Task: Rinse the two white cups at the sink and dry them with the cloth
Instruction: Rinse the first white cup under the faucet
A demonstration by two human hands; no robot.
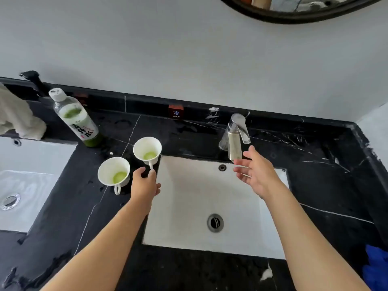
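Two white cups stand on the black marble counter left of the sink (270,234), each with a little green liquid at the bottom. The far cup (147,150) sits by the sink's back-left corner, and my left hand (144,183) pinches its handle. The near cup (113,172) stands free to the left, handle pointing toward me. My right hand (255,172) hovers open over the sink's back edge, fingers spread just below the chrome tap (237,135). No water runs. A blue cloth (375,267) lies at the counter's right front edge.
A plastic bottle (75,118) of green liquid with a white cap leans at the back left. A pale towel (19,116) hangs at the far left above a second basin (31,156). A small "COLD" label (176,112) sits on the backsplash.
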